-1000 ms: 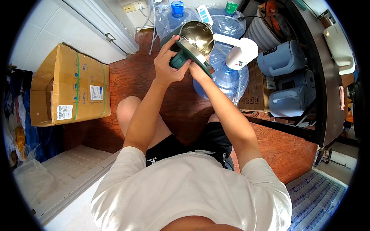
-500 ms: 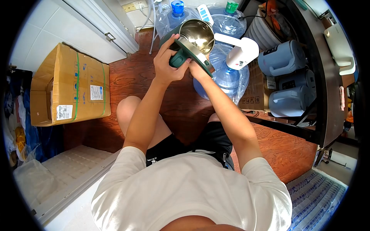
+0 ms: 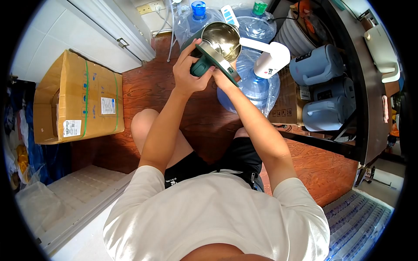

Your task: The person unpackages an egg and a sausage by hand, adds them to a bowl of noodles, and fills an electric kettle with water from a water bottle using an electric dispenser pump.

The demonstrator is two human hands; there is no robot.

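Note:
A dark green electric kettle (image 3: 200,67) with a shiny steel inside is held up, its lid (image 3: 217,59) swung back. My left hand (image 3: 188,69) is closed around the kettle's green handle, thumb toward the lid. My right hand (image 3: 223,79) reaches behind the lid against the kettle's body; most of its fingers are hidden. At the kettle's open rim is the spout of a white water pump (image 3: 273,61), which sits on a large blue water bottle (image 3: 257,93). I cannot make out whether water is flowing.
Two more water bottles, one with a blue cap (image 3: 198,9) and one with a green cap (image 3: 259,8), stand behind. A black shelf (image 3: 370,126) at right holds blue-grey kettles (image 3: 324,115). A cardboard box (image 3: 93,102) stands at left on the wooden floor (image 3: 150,82).
The view has shifted very slightly. Both hands and the kettle keep nearly the same position at the pump's spout.

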